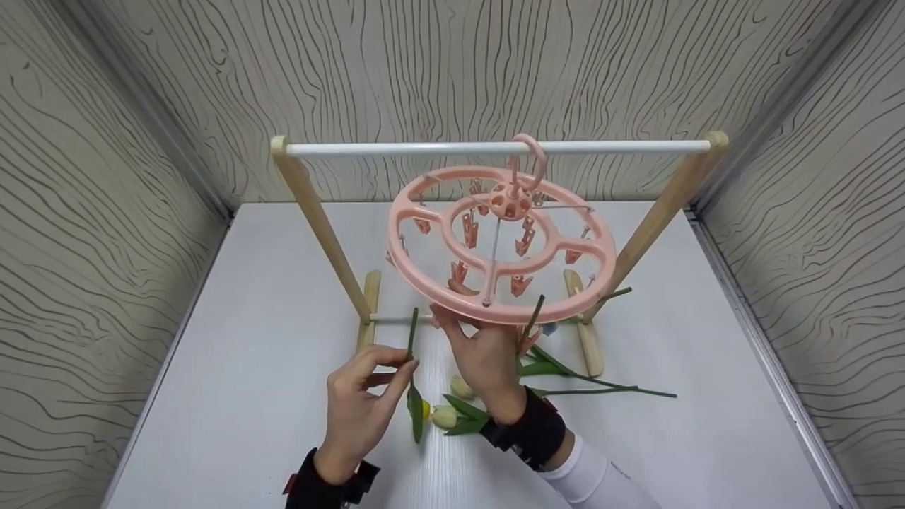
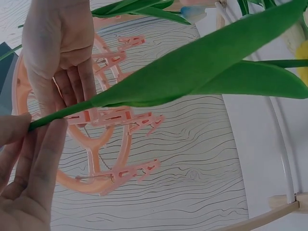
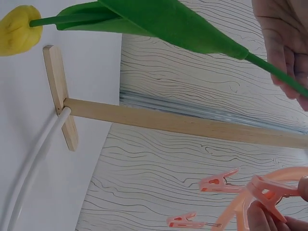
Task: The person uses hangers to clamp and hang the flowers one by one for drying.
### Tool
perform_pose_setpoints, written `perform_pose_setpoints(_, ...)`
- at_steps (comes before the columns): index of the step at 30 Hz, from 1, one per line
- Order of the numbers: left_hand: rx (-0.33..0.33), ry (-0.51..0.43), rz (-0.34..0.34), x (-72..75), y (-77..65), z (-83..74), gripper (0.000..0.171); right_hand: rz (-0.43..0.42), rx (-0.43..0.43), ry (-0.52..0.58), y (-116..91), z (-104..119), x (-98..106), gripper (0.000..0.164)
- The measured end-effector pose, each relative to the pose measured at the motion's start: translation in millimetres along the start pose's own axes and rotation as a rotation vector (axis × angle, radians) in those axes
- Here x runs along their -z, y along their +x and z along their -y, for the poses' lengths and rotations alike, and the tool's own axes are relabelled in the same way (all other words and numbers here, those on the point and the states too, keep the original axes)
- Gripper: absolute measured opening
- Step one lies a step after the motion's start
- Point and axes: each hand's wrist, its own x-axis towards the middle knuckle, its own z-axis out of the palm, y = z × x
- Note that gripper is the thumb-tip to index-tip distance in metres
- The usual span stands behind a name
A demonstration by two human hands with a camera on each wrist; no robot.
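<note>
My left hand (image 1: 360, 403) pinches the green stem of a yellow artificial tulip (image 3: 19, 31) between thumb and fingers. Its bloom hangs down, with the stem end pointing up, left of the pink round clip hanger (image 1: 431, 286). Under the hanger's near rim, my right hand (image 1: 488, 360) pinches a pink clothespin (image 3: 269, 192) attached to the ring. In the right wrist view the tulip stem is apart from that clothespin. Several other pink clips dangle from the rings. The head view largely hides the yellow bloom behind its leaf.
The hanger hooks over the white bar (image 1: 396, 149) of a wooden-legged rack (image 1: 318, 233). White tulips (image 1: 444, 416) and green stems (image 1: 636, 388) lie on the white table (image 1: 269, 283) near the right hand. A blue bloom (image 1: 549, 329) shows beneath the hanger's right side. Patterned walls stand around.
</note>
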Motion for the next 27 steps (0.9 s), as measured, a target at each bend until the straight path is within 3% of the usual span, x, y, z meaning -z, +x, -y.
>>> perform_pose_setpoints(5,-0.009,0.001,0.009,1.5,2.3,-0.5,0.02,0.022,0.002,0.083,-3.4,1.0,4.9,0.042)
perform_pose_setpoints(15,-0.057,-0.015,0.004,-0.7,13.5,-6.6,0.021,0.121,-0.079,0.309,-8.5,3.3,21.6,0.028)
perform_pose_setpoints(21,-0.099,-0.043,0.008,-4.7,21.4,-9.7,0.024,0.127,-0.109,0.356,-11.6,3.4,33.3,0.037)
perform_pose_setpoints(27,-0.139,-0.074,0.011,-9.5,30.1,-13.2,0.022,0.188,-0.11,0.397,-10.5,5.1,45.2,0.037)
